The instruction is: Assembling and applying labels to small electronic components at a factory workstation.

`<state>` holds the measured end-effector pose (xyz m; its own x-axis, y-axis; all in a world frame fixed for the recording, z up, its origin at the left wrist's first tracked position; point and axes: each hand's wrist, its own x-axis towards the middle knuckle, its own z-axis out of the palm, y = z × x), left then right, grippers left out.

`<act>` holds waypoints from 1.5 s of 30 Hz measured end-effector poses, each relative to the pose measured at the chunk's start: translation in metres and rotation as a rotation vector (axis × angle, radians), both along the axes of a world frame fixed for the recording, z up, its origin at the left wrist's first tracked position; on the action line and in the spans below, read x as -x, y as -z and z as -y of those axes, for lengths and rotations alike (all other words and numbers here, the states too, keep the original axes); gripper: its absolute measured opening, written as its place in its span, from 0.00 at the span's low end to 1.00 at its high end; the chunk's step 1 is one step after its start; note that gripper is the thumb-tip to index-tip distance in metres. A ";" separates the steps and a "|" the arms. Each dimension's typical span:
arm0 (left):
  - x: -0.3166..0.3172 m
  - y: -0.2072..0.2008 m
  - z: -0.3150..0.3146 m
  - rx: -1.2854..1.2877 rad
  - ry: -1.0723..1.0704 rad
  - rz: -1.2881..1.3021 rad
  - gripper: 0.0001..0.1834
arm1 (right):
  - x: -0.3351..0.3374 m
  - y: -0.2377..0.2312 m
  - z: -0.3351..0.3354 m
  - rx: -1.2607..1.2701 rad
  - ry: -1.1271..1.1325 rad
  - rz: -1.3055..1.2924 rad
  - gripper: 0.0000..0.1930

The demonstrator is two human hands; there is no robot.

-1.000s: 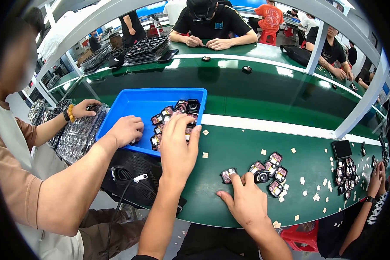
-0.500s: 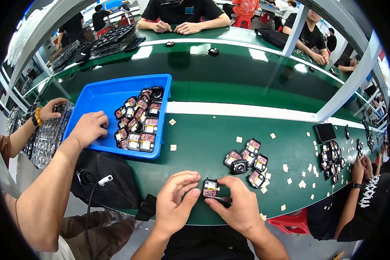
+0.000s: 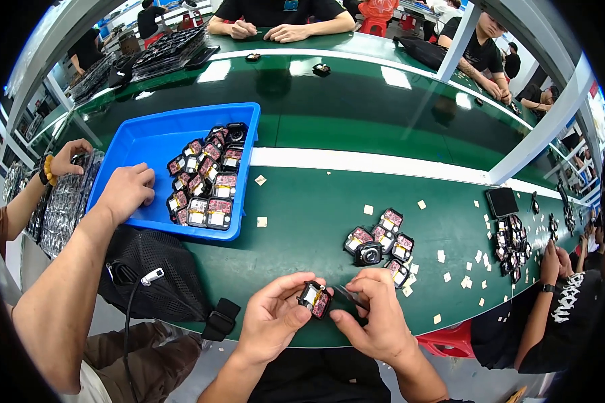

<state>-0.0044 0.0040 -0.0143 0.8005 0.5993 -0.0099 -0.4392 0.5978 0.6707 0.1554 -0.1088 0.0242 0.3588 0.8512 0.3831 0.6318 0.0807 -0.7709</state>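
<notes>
My left hand [image 3: 275,312] grips a small black watch-like case [image 3: 314,299] by its edge, between thumb and fingers. The case is tilted, and a pink circuit board with a white part and a yellow strip shows inside it. Close by on its right, my right hand [image 3: 376,316] is closed on thin dark tweezers [image 3: 353,298], pointing toward the case. Beyond my hands lies a loose group of similar open cases [image 3: 383,236], and a black case with a round lens [image 3: 368,253] sits among them.
A blue tray [image 3: 243,201] at the left holds more cases. A co-worker's hand [image 3: 126,191] rests over its near edge. Beside me lies a black mesh bag [image 3: 156,275] with a cable. Small pale squares [image 3: 441,256] are scattered across the green table [image 3: 302,215]. Another worker sits at right.
The case has passed from my right fingers into my left hand and is now tilted. My right hand has drawn slightly away, and the tweezers in it show more clearly. The view has shifted a little.
</notes>
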 end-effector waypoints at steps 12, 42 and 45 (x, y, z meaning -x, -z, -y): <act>-0.001 0.003 0.005 -0.038 -0.088 -0.028 0.27 | -0.001 0.015 0.000 -0.128 0.067 0.446 0.16; 0.001 0.002 0.005 -0.032 -0.032 -0.067 0.31 | 0.004 0.014 0.001 -0.094 0.102 0.443 0.10; -0.001 0.002 0.005 -0.059 -0.055 -0.079 0.31 | 0.004 0.015 0.002 -0.087 0.095 0.456 0.11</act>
